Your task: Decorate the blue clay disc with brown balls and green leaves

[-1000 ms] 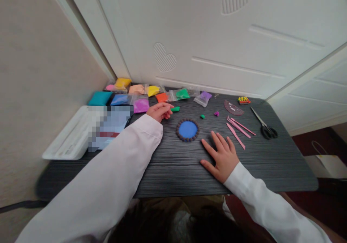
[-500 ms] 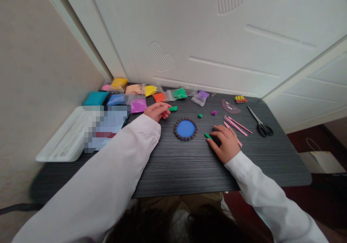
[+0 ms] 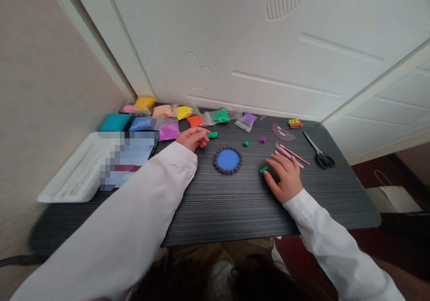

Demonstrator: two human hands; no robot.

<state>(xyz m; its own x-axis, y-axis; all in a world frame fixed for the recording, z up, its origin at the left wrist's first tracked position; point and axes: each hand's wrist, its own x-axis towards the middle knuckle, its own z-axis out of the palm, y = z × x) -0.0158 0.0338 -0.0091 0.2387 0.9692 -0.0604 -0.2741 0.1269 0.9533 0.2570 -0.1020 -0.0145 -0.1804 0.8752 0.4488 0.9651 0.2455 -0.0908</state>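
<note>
My left hand [image 3: 193,138] is closed on a lump of green modelling clay [image 3: 212,135], whose end sticks out past the fingertips. Palm down over the table, my right hand [image 3: 285,178] has its fingers apart. A short green clay roll [image 3: 263,170] lies at its thumb and fingertips, partly under them. Between the hands rests a blue clay disc [image 3: 228,160] ringed with small dark brown balls [image 3: 239,152]. Behind it are a small green clay ball [image 3: 246,144] and a little purple clay piece [image 3: 262,140].
Pink modelling tools [image 3: 293,153] lie just beyond my right hand, with scissors [image 3: 319,152] farther right. Behind them are a clear half-round plate [image 3: 283,132] and a small colourful clay piece [image 3: 295,123]. Bagged clay [image 3: 169,131] lines the back. A white tray [image 3: 72,175] and a tablet [image 3: 134,157] stand left.
My right hand has shifted a little to the right with the green roll, which now slants the other way. My left hand keeps its hold. The view has moved slightly.
</note>
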